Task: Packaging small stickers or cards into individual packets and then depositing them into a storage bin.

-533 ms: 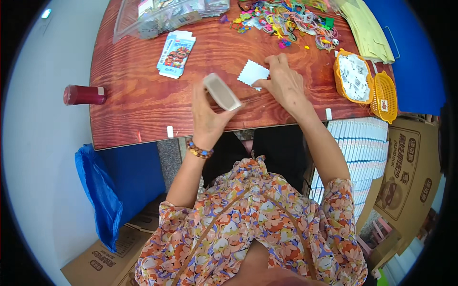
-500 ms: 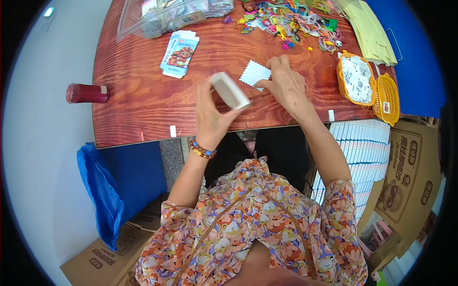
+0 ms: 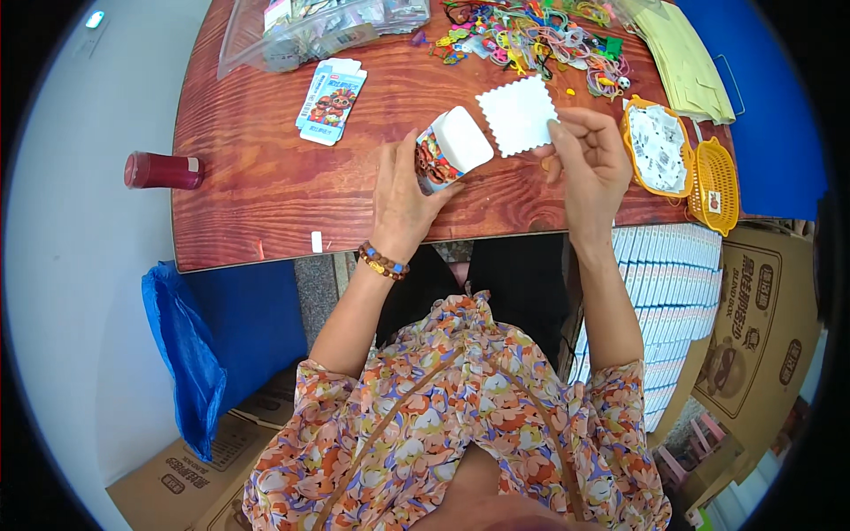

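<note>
My left hand (image 3: 403, 190) is wrapped around a small printed carton (image 3: 440, 157), its white top flap (image 3: 467, 140) tilted up on the side toward my right hand. Between the thumb and fingers of my right hand (image 3: 591, 164) is a white card (image 3: 518, 115) with scalloped edges, raised above the table. Card and carton are close together but apart. To the left lies a flattened blue and white carton (image 3: 332, 102) with colourful cartoon figures on its face.
A clear plastic bin of small packets (image 3: 319, 40) stands at the far left. Beyond my right hand is a heap of colourful cords and charms (image 3: 558, 40). Two yellow baskets (image 3: 715, 188) sit at the right, one holding printed slips (image 3: 660, 146). A red jar (image 3: 164, 171) lies at the left edge.
My right hand has picked the scalloped card up off the table and moved right with it. My left hand has turned the carton, so its printed side and white flap now show.
</note>
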`<state>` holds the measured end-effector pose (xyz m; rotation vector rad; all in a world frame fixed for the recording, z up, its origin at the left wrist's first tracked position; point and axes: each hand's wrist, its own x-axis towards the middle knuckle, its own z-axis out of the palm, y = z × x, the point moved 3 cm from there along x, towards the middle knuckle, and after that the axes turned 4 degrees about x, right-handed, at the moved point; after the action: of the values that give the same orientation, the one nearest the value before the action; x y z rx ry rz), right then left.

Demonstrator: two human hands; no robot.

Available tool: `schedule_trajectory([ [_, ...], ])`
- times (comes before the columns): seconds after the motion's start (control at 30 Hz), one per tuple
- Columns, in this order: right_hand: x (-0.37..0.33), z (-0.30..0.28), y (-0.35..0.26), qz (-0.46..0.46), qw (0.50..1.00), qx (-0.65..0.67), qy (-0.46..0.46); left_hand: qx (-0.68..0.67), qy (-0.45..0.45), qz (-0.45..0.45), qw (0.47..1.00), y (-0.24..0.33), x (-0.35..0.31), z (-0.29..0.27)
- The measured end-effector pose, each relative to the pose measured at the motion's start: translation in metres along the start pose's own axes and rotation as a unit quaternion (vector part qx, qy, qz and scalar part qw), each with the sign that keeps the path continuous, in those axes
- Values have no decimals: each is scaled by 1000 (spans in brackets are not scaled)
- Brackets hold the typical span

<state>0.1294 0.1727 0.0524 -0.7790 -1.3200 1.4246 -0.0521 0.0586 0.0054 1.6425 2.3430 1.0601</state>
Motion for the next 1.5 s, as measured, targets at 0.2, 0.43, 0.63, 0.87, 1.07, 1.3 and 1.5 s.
schedule_trajectory([
  [0.2, -11, 5, 7, -97, 986, -133, -35, -26, -35, -9, 999, 24, 5, 6],
  [0.43, -10, 3, -6, -158, 936, -295, -111, -13, -17, 30, 999, 24, 4, 6],
  [0.63, -7, 3, -12, -216, 876, -404, -148, -3, -22, 50, 998, 28, 10, 9],
  [0.87, 17, -60, -13, -188, 891, -410, -47, -21, -48, 28, 998, 27, 14, 4],
  [1.07, 60, -180, -28, 90, 834, -544, 20, -60, -86, 30, 994, 38, 10, 15],
  [1.3, 76, -190, -7, 107, 830, -546, -38, -60, -102, 73, 990, 54, 11, 25],
  [1.5, 77, -204, -9, 106, 896, -431, -6, -55, -111, 73, 990, 54, 14, 27],
])
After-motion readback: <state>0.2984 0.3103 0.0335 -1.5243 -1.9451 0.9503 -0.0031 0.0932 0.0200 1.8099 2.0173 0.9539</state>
